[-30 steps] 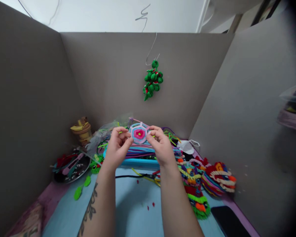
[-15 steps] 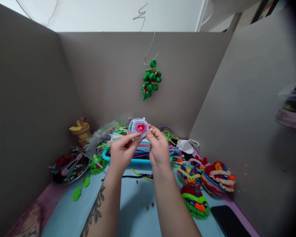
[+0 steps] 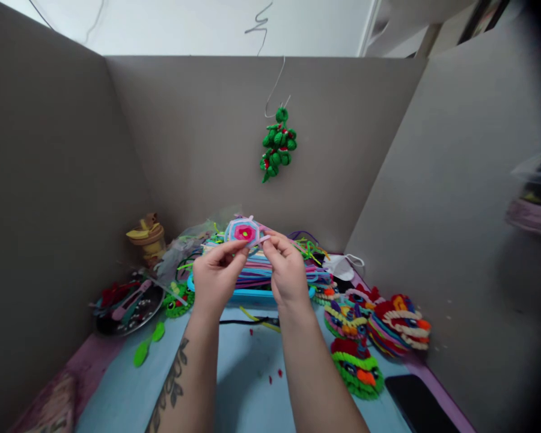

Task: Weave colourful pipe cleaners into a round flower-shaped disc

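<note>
A small woven pipe-cleaner disc (image 3: pixel 242 231), with blue and pink rings and a red centre, is held up above the blue tray. My left hand (image 3: pixel 216 276) pinches the disc's lower left edge between thumb and fingers. My right hand (image 3: pixel 286 270) pinches a loose pale pink pipe-cleaner end (image 3: pixel 262 239) sticking out from the disc's lower right. Both hands are closed in a pinch, close together. Beneath them lies a heap of coloured pipe cleaners (image 3: pixel 270 273) in a blue tray (image 3: pixel 252 295).
Grey cardboard walls enclose the light blue table (image 3: pixel 243 385). A green woven ornament (image 3: pixel 278 144) hangs on the back wall. Finished colourful pieces (image 3: pixel 374 331) lie at the right, a black phone (image 3: pixel 419 406) at front right. A dark dish (image 3: pixel 126 307) and a yellow spool (image 3: pixel 147 236) stand left.
The disc has tilted and shifted slightly left and down. My right hand moved from the disc's edge to the loose pink end beside it. My left hand kept its pinch.
</note>
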Demonstrator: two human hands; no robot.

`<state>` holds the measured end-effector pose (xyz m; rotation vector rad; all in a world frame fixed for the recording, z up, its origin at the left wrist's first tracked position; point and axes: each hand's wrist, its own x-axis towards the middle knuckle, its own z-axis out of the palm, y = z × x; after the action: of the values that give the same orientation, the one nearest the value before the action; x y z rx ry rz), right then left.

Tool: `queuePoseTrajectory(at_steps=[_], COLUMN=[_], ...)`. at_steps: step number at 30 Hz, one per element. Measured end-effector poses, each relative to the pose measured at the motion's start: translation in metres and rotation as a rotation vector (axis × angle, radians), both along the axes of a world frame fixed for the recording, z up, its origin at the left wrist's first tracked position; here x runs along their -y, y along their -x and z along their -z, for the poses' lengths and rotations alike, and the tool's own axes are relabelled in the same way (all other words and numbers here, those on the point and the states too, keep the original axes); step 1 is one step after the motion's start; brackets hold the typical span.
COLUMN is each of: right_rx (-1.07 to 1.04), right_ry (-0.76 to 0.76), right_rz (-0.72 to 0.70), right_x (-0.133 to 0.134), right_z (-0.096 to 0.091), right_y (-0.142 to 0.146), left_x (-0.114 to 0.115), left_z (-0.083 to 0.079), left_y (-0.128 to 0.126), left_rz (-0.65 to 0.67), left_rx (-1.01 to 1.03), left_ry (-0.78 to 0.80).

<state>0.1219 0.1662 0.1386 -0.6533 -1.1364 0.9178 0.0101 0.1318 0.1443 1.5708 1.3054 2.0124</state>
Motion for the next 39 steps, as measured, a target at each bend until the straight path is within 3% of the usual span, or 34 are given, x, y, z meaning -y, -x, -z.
queuePoseTrajectory(at_steps=[3, 10, 20, 28, 31, 36, 39], right_rx=[0.014, 0.225, 0.332, 0.504, 0.451, 0.324, 0.295], right_ry=[-0.006, -0.191, -0.291, -0.428, -0.373, -0.201, -0.148], right_rz=[0.057, 0.451, 0.491, 0.611, 0.541, 0.242, 0.189], right_x=[0.000, 0.016, 0.020, 0.020, 0.018, 0.012, 0.009], right_z=[0.001, -0.009, -0.008, -0.007, -0.006, -0.006, -0.006], right_y=[0.001, -0.003, -0.002, -0.003, -0.004, -0.010, -0.012], left_x=[0.000, -0.001, 0.000, 0.001, 0.002, 0.001, 0.000], left_z=[-0.001, -0.002, -0.001, -0.002, -0.003, -0.002, -0.002], left_y=[0.001, 0.002, 0.000, 0.005, 0.005, 0.004, 0.003], left_rz=[0.000, 0.021, 0.101, 0.129, 0.140, 0.140, 0.144], left_rx=[0.021, 0.051, 0.106, 0.097, 0.083, 0.017, -0.028], left_ry=[0.006, 0.009, 0.006, 0.020, 0.028, 0.023, 0.008])
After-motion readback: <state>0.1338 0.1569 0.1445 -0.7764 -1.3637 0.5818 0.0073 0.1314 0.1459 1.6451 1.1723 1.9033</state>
